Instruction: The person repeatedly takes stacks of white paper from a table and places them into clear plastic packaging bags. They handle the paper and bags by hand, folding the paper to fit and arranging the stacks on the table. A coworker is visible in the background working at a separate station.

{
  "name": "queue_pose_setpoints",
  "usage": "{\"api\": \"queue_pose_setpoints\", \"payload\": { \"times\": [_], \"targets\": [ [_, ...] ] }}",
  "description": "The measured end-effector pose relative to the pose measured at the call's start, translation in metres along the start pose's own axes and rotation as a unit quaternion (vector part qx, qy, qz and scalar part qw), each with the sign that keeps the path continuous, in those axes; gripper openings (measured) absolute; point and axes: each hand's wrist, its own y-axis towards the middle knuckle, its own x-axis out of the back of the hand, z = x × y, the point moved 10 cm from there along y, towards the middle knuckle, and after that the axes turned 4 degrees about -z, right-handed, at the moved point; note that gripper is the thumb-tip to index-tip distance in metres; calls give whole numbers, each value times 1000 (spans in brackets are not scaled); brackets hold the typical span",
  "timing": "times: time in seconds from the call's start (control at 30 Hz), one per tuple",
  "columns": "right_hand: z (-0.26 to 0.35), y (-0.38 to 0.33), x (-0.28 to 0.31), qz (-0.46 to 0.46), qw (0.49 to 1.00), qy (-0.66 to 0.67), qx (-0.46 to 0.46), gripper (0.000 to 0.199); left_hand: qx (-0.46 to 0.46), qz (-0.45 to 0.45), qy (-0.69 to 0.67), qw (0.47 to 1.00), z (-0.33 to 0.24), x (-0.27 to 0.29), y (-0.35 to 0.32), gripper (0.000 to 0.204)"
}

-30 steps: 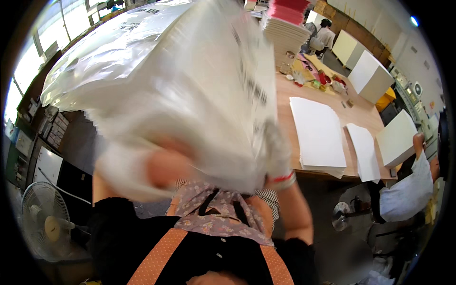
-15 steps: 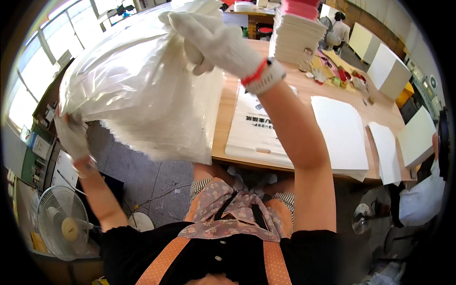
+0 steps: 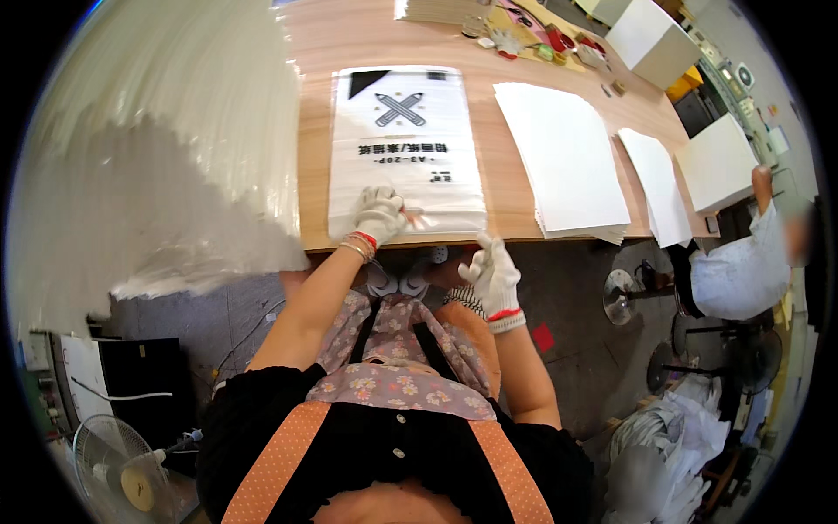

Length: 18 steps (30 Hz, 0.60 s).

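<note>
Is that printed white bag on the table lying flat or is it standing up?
Lying flat. The printed white bag is spread on the wooden table, its near end at the table edge under the left hand; the right hand is off it.

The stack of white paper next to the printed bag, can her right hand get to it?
Probably yes. The right hand hovers at the table edge, and the white paper stack lies just beyond it with nothing between.

Wooden table (image 3: 319, 131) served as landmark. Two stacks of white paper (image 3: 563, 157) (image 3: 661, 183) lay on it toward its right end. A fan (image 3: 131, 476) stood on the floor, left of and below the table.
</note>
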Motion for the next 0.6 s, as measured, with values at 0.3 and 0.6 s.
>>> {"api": "queue_pose_setpoints", "payload": {
  "times": [0.3, 0.6],
  "targets": [
    [-50, 44, -75, 158, 983, -14, -92, 27, 14, 133, -185, 974, -10, 22, 41, 19],
    [48, 105, -75, -9, 667, -714, 215, 33, 182, -158, -768, 593, 78, 50, 80, 10]
  ]
}}
